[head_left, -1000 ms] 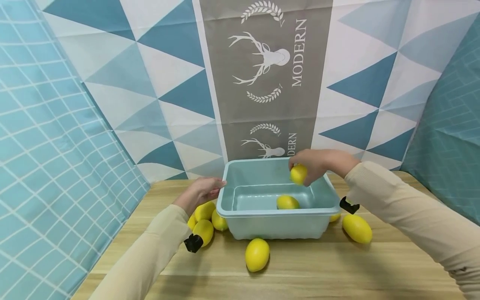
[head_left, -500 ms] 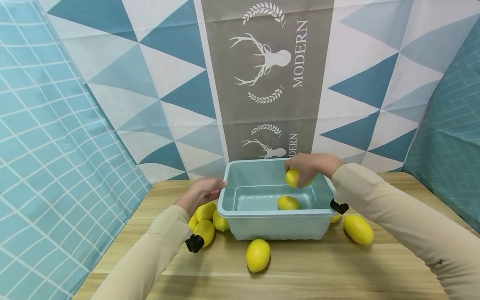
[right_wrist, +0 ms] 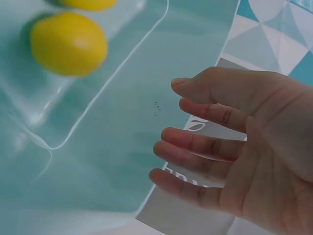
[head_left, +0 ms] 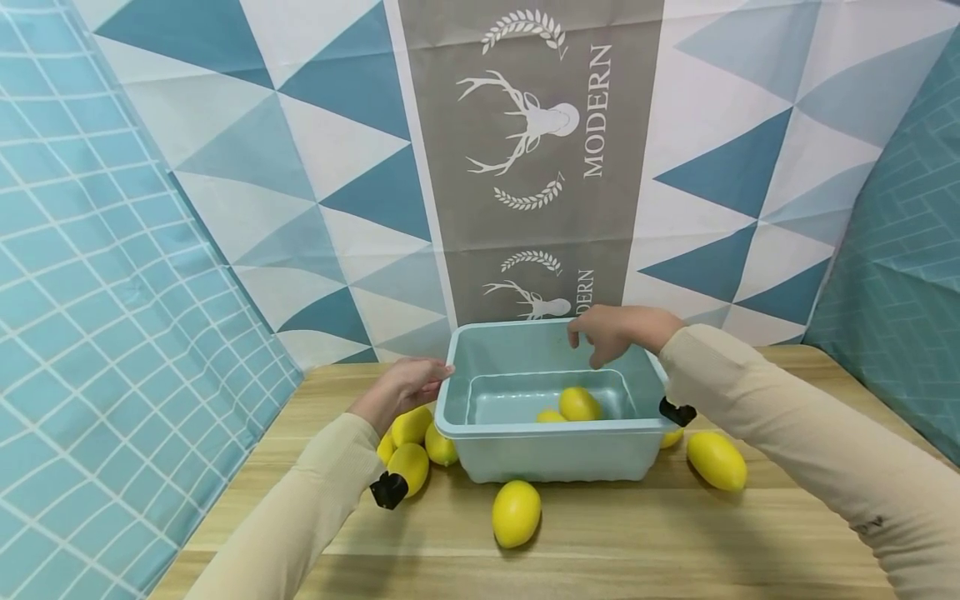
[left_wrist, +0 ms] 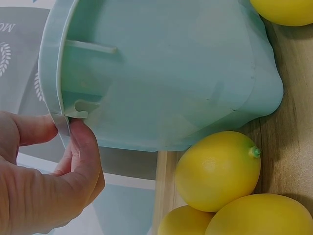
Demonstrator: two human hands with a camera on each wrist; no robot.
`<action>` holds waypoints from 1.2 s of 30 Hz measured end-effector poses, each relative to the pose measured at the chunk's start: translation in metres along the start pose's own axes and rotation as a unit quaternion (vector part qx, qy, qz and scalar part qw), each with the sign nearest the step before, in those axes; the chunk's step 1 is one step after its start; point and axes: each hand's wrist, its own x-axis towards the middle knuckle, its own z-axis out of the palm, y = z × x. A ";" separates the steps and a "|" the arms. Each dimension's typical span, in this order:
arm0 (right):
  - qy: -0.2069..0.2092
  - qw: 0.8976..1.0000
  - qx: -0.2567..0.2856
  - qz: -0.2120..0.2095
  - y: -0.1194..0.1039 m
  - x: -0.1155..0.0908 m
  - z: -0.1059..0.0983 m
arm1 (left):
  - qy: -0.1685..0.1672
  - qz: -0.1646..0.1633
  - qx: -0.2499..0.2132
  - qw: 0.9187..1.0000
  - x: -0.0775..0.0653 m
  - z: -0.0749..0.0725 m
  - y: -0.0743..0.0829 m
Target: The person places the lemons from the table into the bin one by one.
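Observation:
A pale blue-green plastic basin stands on the wooden table with two lemons inside: one lemon shows well, the other lemon is partly hidden by the front wall. My left hand pinches the basin's left rim between thumb and fingers, as the left wrist view shows closely. Over the basin's right half hovers my right hand, its fingers spread and nothing in them. In the right wrist view both lemons, including the nearer lemon, lie apart from that hand.
Several lemons cluster left of the basin below my left hand. One lemon lies in front of it. To the right are another lemon and one mostly hidden behind the basin's corner. A patterned cloth hangs behind the table.
My right hand moved slightly left over the basin and let go of its lemon, which now lies inside with the first one. My left hand stayed on the rim.

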 end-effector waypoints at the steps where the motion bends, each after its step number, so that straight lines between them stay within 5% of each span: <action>1: -0.002 1.000 0.001 0.001 -0.001 -0.002 -0.001 | 0.000 0.000 -0.001 1.000 0.000 0.000 0.000; 11: 0.019 1.000 0.003 -0.018 0.003 -0.032 0.001 | 0.001 0.000 -0.001 1.000 0.001 -0.002 -0.001; 19: 0.109 0.992 0.022 -0.066 0.013 -0.057 0.016 | 0.000 -0.001 0.003 1.000 0.001 -0.001 0.000; 36: 0.280 0.959 0.022 -0.044 0.030 -0.091 0.053 | 0.003 -0.005 -0.003 1.000 0.003 -0.002 0.000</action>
